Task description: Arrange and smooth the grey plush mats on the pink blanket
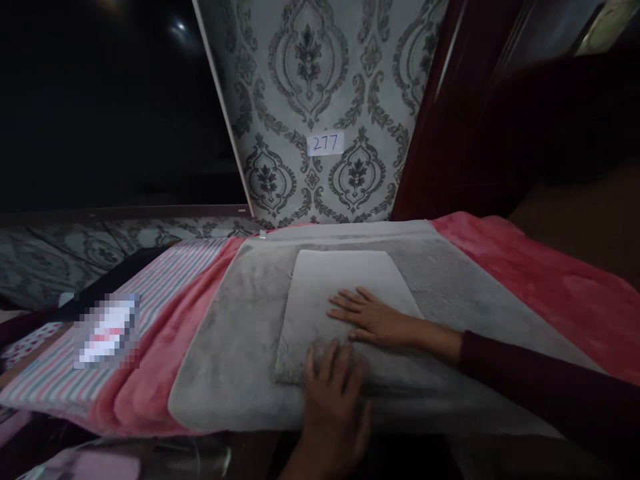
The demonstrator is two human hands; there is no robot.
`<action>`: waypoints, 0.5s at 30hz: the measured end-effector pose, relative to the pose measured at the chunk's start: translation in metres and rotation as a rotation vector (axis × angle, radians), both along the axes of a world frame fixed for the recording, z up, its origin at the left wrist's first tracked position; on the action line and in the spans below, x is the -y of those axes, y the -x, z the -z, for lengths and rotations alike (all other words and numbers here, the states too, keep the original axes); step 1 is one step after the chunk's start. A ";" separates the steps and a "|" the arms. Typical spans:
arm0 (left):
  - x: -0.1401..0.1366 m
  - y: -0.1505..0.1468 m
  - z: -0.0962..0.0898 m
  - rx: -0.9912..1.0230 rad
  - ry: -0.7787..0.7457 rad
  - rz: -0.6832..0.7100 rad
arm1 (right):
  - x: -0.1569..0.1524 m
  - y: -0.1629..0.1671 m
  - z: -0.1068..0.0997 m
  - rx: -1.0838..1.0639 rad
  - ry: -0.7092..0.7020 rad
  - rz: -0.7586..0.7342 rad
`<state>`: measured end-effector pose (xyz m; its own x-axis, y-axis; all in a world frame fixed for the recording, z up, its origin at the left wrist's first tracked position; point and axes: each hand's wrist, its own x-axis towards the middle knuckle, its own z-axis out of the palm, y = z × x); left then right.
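Note:
A pale grey folded piece of cloth lies on a larger grey plush mat with rounded corners. Its near left edge looks thick and fuzzy. My right hand rests flat on the folded cloth, fingers spread and pointing left. Close to the cloth's near edge is my left hand, smeared by motion, with its fingers apart and nothing seen in them. Whether the left fingertips touch the cloth cannot be made out.
Red plush fabric lies beneath the mat and shows on both sides. At left are a striped cloth and a blurred-out bright object. A large dark screen stands behind. The patterned wall carries a paper label reading 277.

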<state>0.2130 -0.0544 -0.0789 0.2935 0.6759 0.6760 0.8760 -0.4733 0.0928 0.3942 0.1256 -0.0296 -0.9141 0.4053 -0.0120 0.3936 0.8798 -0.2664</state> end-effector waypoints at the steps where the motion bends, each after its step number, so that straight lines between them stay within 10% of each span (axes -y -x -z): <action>1: -0.003 -0.010 0.003 -0.017 -0.013 0.015 | -0.006 -0.005 0.002 0.000 -0.021 0.015; 15: -0.017 -0.023 0.034 -0.102 -0.114 -0.006 | -0.141 -0.027 0.005 -0.006 -0.043 0.437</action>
